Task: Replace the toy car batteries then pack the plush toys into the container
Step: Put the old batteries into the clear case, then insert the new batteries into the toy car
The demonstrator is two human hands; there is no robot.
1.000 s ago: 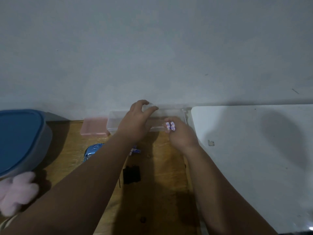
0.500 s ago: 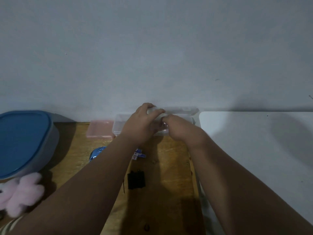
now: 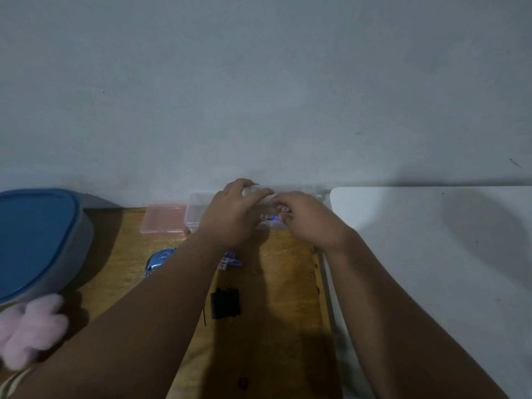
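Note:
A clear plastic box (image 3: 198,216) stands against the wall at the back of the wooden table (image 3: 282,283). My left hand (image 3: 233,217) curls over its raised lid. My right hand (image 3: 309,221) reaches into the box and pinches small batteries (image 3: 284,209); only their ends show. Another battery (image 3: 267,217) lies inside the box. The blue toy car (image 3: 158,260) sits half hidden behind my left forearm. Loose batteries (image 3: 230,262) and the black battery cover (image 3: 226,302) lie on the wood. A pink plush toy (image 3: 28,326) lies at the left edge, beside the blue-lidded container (image 3: 37,240).
A pink flat box (image 3: 164,218) sits left of the clear box. A thin metal tool (image 3: 203,316) lies beside the black cover. A white table (image 3: 431,254) adjoins the wooden one on the right. The grey wall closes off the back.
My right hand moved the batteries from in front of the clear box into it. My left hand lifted the lid a little higher.

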